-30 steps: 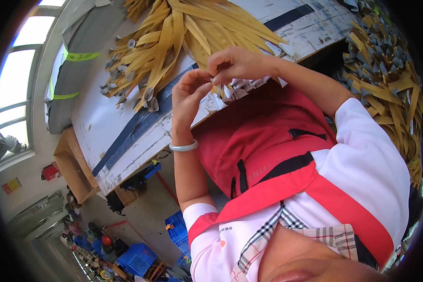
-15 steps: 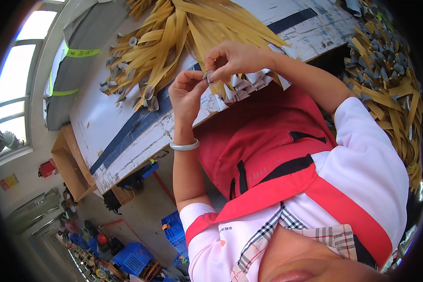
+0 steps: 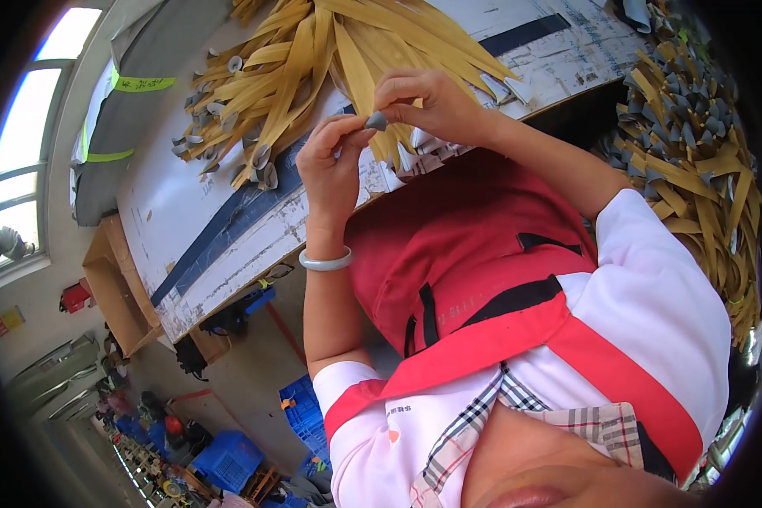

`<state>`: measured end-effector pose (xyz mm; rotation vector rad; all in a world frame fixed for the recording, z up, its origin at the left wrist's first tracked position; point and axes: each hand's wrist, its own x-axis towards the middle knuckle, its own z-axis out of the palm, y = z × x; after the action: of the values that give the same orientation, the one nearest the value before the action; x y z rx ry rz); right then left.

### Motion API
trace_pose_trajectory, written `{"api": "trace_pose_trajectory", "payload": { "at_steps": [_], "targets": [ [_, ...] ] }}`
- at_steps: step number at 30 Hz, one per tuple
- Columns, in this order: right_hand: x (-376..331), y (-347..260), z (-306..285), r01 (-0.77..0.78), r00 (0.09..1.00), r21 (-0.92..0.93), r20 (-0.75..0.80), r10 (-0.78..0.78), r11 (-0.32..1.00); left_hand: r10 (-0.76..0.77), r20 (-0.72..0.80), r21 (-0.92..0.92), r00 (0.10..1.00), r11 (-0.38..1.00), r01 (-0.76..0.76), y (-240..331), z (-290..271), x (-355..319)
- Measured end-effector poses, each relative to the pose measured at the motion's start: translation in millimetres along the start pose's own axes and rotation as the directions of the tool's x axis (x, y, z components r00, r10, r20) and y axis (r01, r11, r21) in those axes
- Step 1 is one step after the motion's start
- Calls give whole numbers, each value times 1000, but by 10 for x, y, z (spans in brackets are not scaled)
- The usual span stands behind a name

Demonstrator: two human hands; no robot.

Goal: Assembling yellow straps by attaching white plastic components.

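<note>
Over the front edge of the table, my left hand [image 3: 330,161] and my right hand [image 3: 432,103] meet at their fingertips. Between them is a small grey folded tip [image 3: 377,121], pinched from both sides. It appears to be the end of a yellow strap, though my fingers cover the join. Just beyond my hands, a spread of yellow straps [image 3: 381,42] lies across the table. Below my right hand, white folded ends [image 3: 411,157] hang at the edge. To the left, another bunch of yellow straps [image 3: 292,68] has curled grey ends.
A white, scuffed table [image 3: 220,292] carries dark blue strips [image 3: 220,241]. At the right hangs a large heap of grey-tipped yellow straps [image 3: 703,161]. An open cardboard box [image 3: 118,284] stands by the table's left end. Blue crates [image 3: 229,461] are on the floor.
The grey piece between my fingertips now shows as a pointed cone. My right hand has shifted slightly up, and its fingers have closed in on the tip.
</note>
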<state>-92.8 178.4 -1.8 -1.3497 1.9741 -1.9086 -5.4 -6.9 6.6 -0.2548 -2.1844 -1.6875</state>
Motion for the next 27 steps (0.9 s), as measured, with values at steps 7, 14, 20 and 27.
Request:
{"api": "trace_pose_trajectory", "payload": {
  "at_steps": [7, 14, 20, 27],
  "targets": [
    [-89, -46, 81, -443, 893, 234, 25, 450, 866, 173, 58, 357, 983, 916, -182, 36, 88, -111],
    [105, 60, -661, -326, 911, 120, -225, 345, 938, 29, -345, 194, 938, 980, 41, 47, -624, -66],
    [149, -253, 94, -536, 843, 149, 148, 517, 831, 220, -44, 403, 975, 896, -184, 91, -97, -79],
    [112, 23, 175, -419, 905, 362, 91, 416, 833, 114, -86, 386, 990, 920, -72, -9, -121, -168]
  ]
}}
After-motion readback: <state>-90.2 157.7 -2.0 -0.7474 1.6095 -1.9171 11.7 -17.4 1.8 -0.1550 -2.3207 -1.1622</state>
